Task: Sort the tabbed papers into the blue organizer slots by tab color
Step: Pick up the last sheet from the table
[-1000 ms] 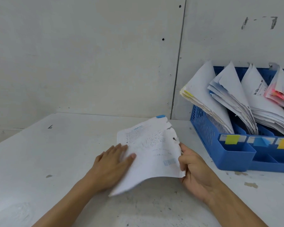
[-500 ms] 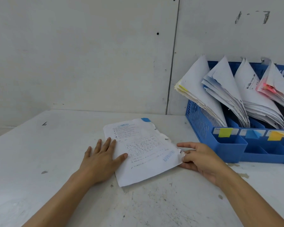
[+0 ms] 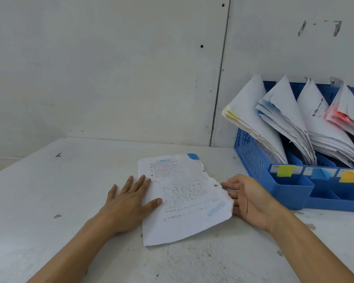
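A scuffed white table [image 3: 70,201] bears a blue-tabbed paper [image 3: 184,201] and, at right, a blue organizer [image 3: 253,158].

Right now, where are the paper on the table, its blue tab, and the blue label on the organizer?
paper [image 3: 184,203]: head view, middle of the printed sheet.
blue tab [image 3: 193,156]: head view, centre of the tab, at the paper's far corner.
blue label [image 3: 320,173]: head view, middle of the sticker on the organizer [image 3: 290,193] front.

head camera looks forward, down, close over table [image 3: 59,190].
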